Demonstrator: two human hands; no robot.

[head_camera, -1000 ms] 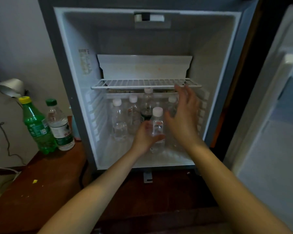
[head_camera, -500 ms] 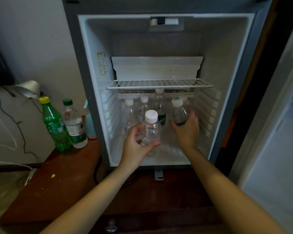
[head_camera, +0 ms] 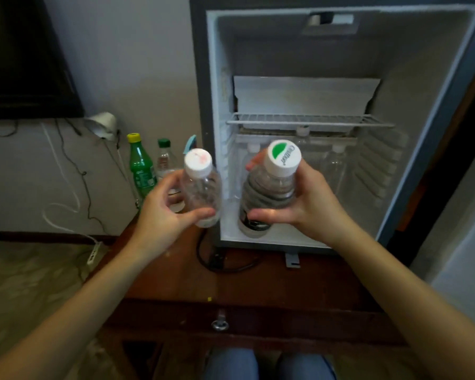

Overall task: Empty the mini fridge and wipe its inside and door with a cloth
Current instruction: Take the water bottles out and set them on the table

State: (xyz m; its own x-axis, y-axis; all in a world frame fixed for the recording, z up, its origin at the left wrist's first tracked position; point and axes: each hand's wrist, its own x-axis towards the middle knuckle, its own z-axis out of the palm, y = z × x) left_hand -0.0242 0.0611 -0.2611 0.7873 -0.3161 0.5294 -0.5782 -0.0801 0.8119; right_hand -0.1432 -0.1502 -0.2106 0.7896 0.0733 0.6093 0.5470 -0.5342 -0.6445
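Just in front of the open mini fridge (head_camera: 422, 119), at its left edge, the left hand (head_camera: 159, 215) has its fingers (head_camera: 196, 215) curled round a clear white-capped bottle (head_camera: 203, 187), while the right hand (head_camera: 307, 207) grips a darker bottle (head_camera: 266, 198) with a green-and-white cap, thumb across its label. Inside the fridge, under the wire shelf (head_camera: 310, 120), more clear bottles (head_camera: 336, 165) stand partly hidden behind both, their number unclear; the fridge's door (head_camera: 466, 242) to the right is cut off.

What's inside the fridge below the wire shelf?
Three clear bottles stand at the back, under the shelf. The left hand grips a small bottle outside; the right hand's large bottle covers part of the fridge floor, hiding anything there.
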